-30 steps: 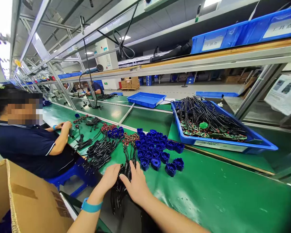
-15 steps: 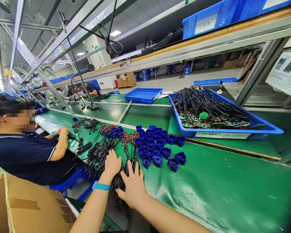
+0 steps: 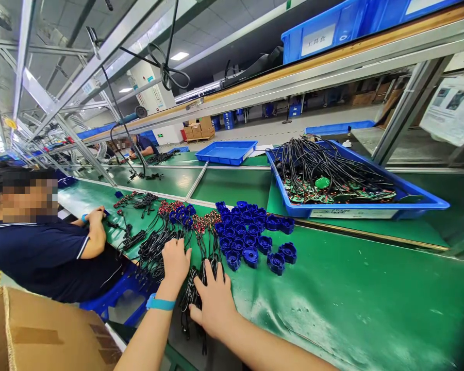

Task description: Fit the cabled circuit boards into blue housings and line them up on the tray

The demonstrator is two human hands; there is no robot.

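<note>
My right hand (image 3: 215, 301) rests with its fingers spread on a bundle of black cables (image 3: 191, 293) at the bench's near edge. Beside it on the left, my left hand (image 3: 175, 263), a blue band at its wrist, has its fingers stretched out over a larger pile of black cables (image 3: 152, 252). Small red-and-tan parts (image 3: 204, 222) lie at the far ends of the bundle. To the right of these stands a cluster of dark blue plastic housings (image 3: 250, 240). Cable ends hang over the bench edge below my right hand.
A blue tray (image 3: 355, 210) of black cables and green circuit boards stands at the back right. Behind the bench lies a shallower blue tray (image 3: 226, 161). On the left sits a co-worker (image 3: 42, 252), near a cardboard box (image 3: 54, 330). A metal-framed shelf (image 3: 325, 69) crosses overhead.
My left hand has shifted slightly left, its thumb side lifting from the cables. My right hand stays on the bundle. The co-worker's hands have moved a little. The view has shifted slightly.
</note>
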